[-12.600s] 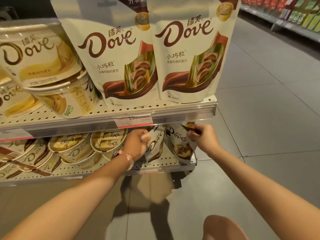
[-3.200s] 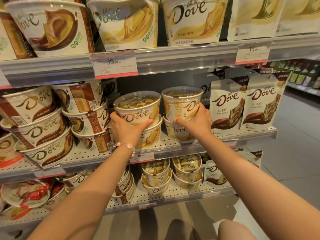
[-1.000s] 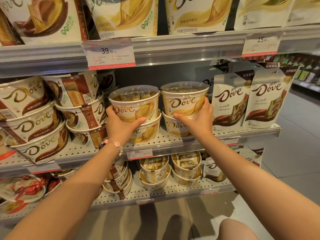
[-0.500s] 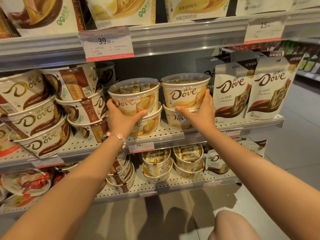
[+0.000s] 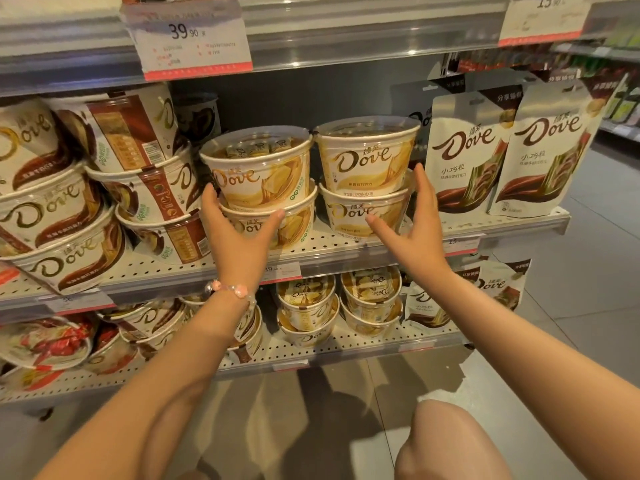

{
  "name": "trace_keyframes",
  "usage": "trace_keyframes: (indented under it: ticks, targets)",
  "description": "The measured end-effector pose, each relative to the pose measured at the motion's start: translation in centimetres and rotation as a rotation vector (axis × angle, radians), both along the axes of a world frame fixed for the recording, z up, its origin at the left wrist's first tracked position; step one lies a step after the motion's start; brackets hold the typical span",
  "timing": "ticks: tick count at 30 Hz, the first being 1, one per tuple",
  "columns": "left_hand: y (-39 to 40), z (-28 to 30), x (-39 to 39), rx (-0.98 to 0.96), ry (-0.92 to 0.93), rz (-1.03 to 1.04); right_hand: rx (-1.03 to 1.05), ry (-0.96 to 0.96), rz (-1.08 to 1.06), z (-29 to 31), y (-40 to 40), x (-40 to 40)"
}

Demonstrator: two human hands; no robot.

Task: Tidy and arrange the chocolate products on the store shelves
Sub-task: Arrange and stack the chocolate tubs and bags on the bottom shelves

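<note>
Two stacks of gold-and-white Dove tubs stand side by side on the middle shelf (image 5: 346, 252). My left hand (image 5: 239, 237) cups the left stack: its thumb lies across the lower left tub (image 5: 294, 225) and its fingers wrap the left side under the upper left tub (image 5: 259, 171). My right hand (image 5: 415, 233) is spread with straight fingers around the right stack, thumb in front of the lower right tub (image 5: 360, 213), fingertips beside the base of the upper right tub (image 5: 367, 154). I cannot tell whether it touches.
Brown-and-white Dove tubs (image 5: 145, 199) are piled at the left, some tilted. Dove pouches (image 5: 467, 157) stand to the right. More gold tubs (image 5: 306, 306) sit on the shelf below. A price tag (image 5: 192, 39) hangs on the shelf above. My knee (image 5: 446, 445) shows at the bottom.
The view has moved closer. Both hands have slid down from the upper tubs towards the lower ones. My right hand has loosened from its grip and spread its fingers.
</note>
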State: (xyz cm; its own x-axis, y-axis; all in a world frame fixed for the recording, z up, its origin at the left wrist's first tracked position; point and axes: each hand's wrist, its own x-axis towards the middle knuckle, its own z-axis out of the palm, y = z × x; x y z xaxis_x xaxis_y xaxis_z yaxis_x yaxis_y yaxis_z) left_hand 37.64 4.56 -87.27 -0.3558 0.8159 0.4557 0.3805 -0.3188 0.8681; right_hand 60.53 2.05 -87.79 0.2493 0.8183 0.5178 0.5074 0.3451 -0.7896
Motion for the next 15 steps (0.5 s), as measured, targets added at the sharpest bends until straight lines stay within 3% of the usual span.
trace_keyframes:
  ticks: [4, 9, 15]
  targets:
    - [-3.7, -4.3, 1.1, 0.005, 0.0, -0.012, 0.026, -0.009, -0.016, -3.5, -2.3, 0.6]
    - [-5.2, -11.5, 1.4, -0.081, 0.067, -0.079, -0.116, -0.061, 0.043, -8.8, -4.2, 2.5]
    - [-3.7, -18.0, 1.6, -0.343, 0.221, -0.069, -0.383, -0.034, -0.011, -15.0, -3.4, 3.6]
